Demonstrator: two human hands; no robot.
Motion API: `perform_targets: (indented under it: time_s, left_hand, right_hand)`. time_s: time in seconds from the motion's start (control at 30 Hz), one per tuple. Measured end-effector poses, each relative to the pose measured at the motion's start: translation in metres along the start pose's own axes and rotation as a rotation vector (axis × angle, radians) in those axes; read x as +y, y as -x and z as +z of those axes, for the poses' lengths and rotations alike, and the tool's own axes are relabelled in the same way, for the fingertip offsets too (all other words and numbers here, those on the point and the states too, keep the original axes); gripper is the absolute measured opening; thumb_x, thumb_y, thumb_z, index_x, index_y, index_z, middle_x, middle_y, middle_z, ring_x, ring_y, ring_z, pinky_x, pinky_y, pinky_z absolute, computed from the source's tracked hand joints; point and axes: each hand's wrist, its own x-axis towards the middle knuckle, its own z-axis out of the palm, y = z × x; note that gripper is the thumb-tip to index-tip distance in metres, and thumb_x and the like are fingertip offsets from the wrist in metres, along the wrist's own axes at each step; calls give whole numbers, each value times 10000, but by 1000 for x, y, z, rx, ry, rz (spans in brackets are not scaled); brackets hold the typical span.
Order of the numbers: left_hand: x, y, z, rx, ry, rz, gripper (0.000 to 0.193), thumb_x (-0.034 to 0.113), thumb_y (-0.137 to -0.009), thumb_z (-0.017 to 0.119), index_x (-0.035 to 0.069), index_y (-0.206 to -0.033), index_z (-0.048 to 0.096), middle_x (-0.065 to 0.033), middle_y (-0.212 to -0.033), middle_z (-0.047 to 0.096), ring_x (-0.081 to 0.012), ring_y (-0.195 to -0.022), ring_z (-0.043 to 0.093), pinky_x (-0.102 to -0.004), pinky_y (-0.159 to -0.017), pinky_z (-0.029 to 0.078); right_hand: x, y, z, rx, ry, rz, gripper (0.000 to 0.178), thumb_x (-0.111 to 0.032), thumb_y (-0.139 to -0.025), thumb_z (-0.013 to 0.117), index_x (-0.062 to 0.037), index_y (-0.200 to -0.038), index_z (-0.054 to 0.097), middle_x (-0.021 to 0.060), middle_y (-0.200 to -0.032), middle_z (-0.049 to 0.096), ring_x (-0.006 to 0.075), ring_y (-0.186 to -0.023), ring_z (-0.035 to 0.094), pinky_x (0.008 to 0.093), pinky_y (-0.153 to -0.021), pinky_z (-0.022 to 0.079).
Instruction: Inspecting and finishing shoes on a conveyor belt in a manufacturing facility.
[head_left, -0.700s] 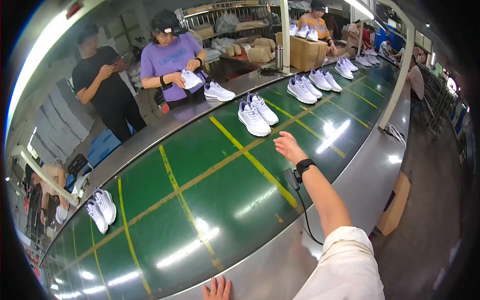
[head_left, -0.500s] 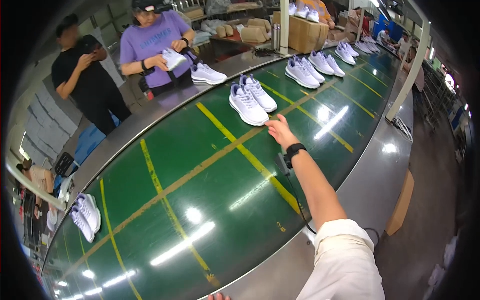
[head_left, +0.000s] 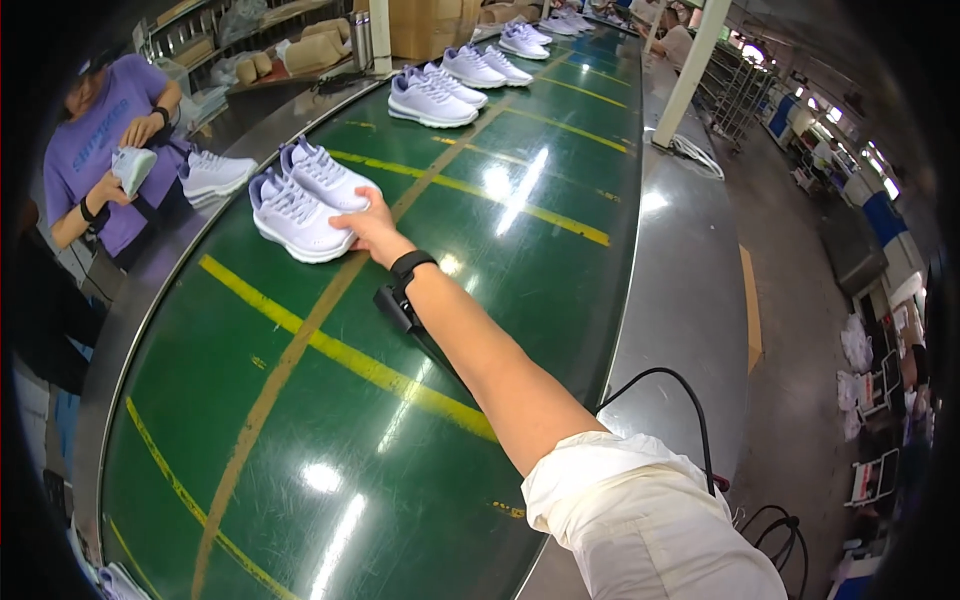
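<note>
A pair of white sneakers with lavender laces and linings stands on the green conveyor belt [head_left: 430,310]. My right hand [head_left: 372,228] is closed at their toes, thumb against the toe of the near sneaker [head_left: 292,218] and fingers at the toe of the far sneaker [head_left: 325,178]. Both soles appear to rest on the belt. A black band with a small dark device [head_left: 395,308] circles my right wrist, and its cable runs back along the forearm. My left hand is out of view.
Further up the belt stand several more white sneakers [head_left: 432,98]. Across the belt, a person in a purple shirt [head_left: 125,110] handles a light-coloured shoe [head_left: 132,170], with a white sneaker [head_left: 215,175] beside them. A metal edge [head_left: 665,300] and white post [head_left: 690,75] border the right side.
My right hand has gone from reaching at the sneakers' toes to gripping them. The view has swung right, so the belt scene shifts left; the left fingertips have left the picture.
</note>
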Motion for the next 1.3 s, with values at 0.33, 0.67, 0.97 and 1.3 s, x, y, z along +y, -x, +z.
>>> perform_targets:
  time_s: [0.33, 0.67, 0.97, 1.3]
  left_hand:
    - [-2, 3, 14, 207, 236, -89, 808, 505, -826, 511, 141, -1492, 234, -139, -1547, 191, -372, -1430, 147, -602, -1108, 140]
    - [-6, -15, 49, 596, 266, 73, 1178, 488, -576, 808, 46, -1486, 204, -195, -1537, 183, -373, -1436, 97, -581, -1125, 144]
    - [2, -24, 46, 508, 339, 77, 1163, 515, -614, 792, 38, -1486, 188, -219, -1541, 159, -391, -1438, 54, -601, -1124, 85]
    - [3, -23, 36, 503, 437, 56, 1123, 499, -645, 784, 28, -1480, 198, -217, -1538, 167, -395, -1438, 38, -590, -1132, 76]
  right_hand:
    - [2, 176, -14, 43, -42, 273, 632, -31, -714, 735, -167, -1216, 376, 137, -1133, 543, 273, -889, 615, 418, -562, 528]
    - [-43, 331, -91, -204, 448, 604, 535, -46, -773, 697, -118, -1223, 417, 160, -1113, 561, 300, -950, 637, 456, -672, 589]
    - [-97, 261, -12, -489, 1269, -515, 359, -342, -763, 646, -60, -984, 678, 196, -1142, 616, 310, -1066, 586, 439, -839, 465]
    - [-70, 266, 67, -457, 2033, -237, 404, -363, -728, 725, -119, -1049, 716, 106, -1081, 663, 351, -1071, 545, 620, -814, 401]
